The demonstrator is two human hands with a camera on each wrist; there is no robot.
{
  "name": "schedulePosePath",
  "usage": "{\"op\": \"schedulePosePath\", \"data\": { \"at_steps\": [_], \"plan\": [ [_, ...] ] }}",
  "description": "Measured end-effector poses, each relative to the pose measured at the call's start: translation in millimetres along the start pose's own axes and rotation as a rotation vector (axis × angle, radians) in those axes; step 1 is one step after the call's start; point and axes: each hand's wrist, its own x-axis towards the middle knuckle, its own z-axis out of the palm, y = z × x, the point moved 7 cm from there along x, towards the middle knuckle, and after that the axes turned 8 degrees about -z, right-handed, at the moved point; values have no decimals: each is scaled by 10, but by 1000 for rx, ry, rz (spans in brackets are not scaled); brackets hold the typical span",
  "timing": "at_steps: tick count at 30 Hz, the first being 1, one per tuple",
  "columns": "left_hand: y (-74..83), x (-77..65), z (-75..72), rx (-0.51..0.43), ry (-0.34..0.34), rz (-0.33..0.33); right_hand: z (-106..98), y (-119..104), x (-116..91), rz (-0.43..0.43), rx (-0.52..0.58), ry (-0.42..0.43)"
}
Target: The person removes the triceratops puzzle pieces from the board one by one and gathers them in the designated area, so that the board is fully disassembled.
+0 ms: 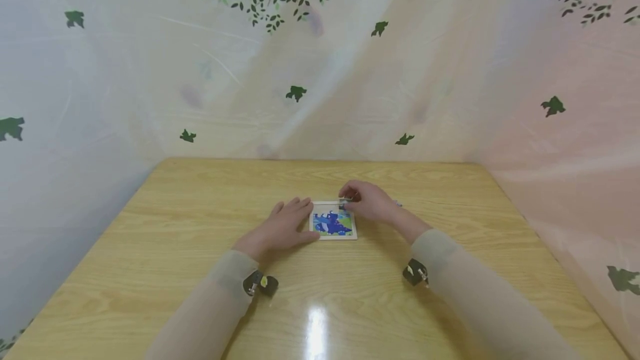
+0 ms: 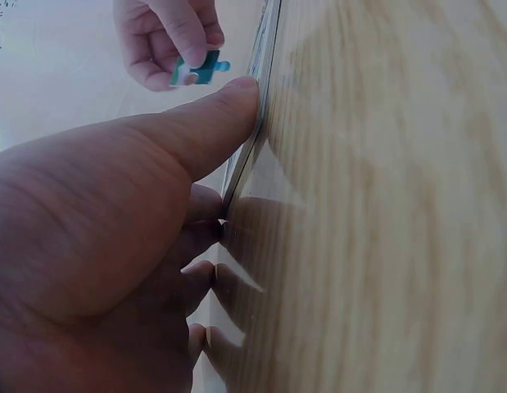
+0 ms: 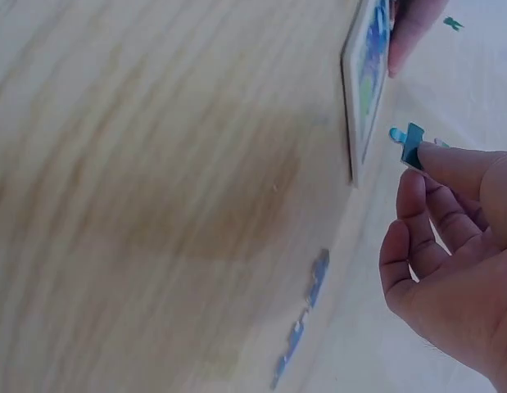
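Note:
A small jigsaw puzzle board (image 1: pixel 331 226) with a pale rim and a blue dinosaur picture lies flat on the table, its upper strip bare of picture. My left hand (image 1: pixel 281 228) rests against the board's left side, fingers extended and thumb (image 2: pixel 224 106) touching its near edge. Over the board's upper right corner is my right hand (image 1: pixel 372 203). Its thumb and index finger pinch a teal puzzle piece (image 3: pixel 412 147) with a rounded tab, held above the board. The other fingers of that hand are loosely curled.
Loose bluish puzzle pieces (image 3: pixel 294 340) lie on the table to the right of the board, mostly hidden behind my right hand in the head view. The wooden table (image 1: pixel 200 193) ends at a pale curtain (image 1: pixel 340 99) printed with leaves.

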Motion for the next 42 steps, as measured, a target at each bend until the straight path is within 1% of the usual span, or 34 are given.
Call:
{"op": "schedulePosePath", "data": {
  "at_steps": [3,6,8,12,15,20,21,25,26,28,30,32,33,35,37,42],
  "plan": [
    [-14,9,20,-3,-2,-1,-84,-3,-29,-8,25,27],
    [60,-50,-30,6,-31,-19,-184,3,-62,-29,25,50],
    [69,-54,-33,17,-36,-21,-250,22,-86,-47,18,57],
    [66,-62,-29,15,-22,-2,-388,94,-158,-64,24,70],
    [80,-78,-37,9,-15,8,-491,161,-224,-61,16,84],
    [106,-89,-43,19,-34,-1,-632,262,-334,-49,2,94],
    [80,-68,-23,22,-27,8,-658,283,-356,-44,0,97],
    [71,-65,-19,20,-24,5,-750,372,-439,-30,-24,106],
    [34,-38,7,15,-11,17,-770,400,-458,-25,-30,108],
    [54,-59,-13,13,-19,7,-811,449,-494,-22,-40,109],
    [6,-36,14,1,-6,21,-851,503,-530,-15,-44,110],
    [2,-36,15,-8,-3,28,-887,563,-560,-4,-47,111],
    [33,-61,-9,-11,-13,17,-904,594,-575,3,-49,112],
    [38,-56,-14,-8,-15,17,-932,656,-603,16,-48,111],
    [93,-80,-51,7,-32,-2,-953,716,-629,30,-44,106],
    [132,-90,-87,44,-43,-26,-984,824,-685,66,-35,94]
  ]
}}
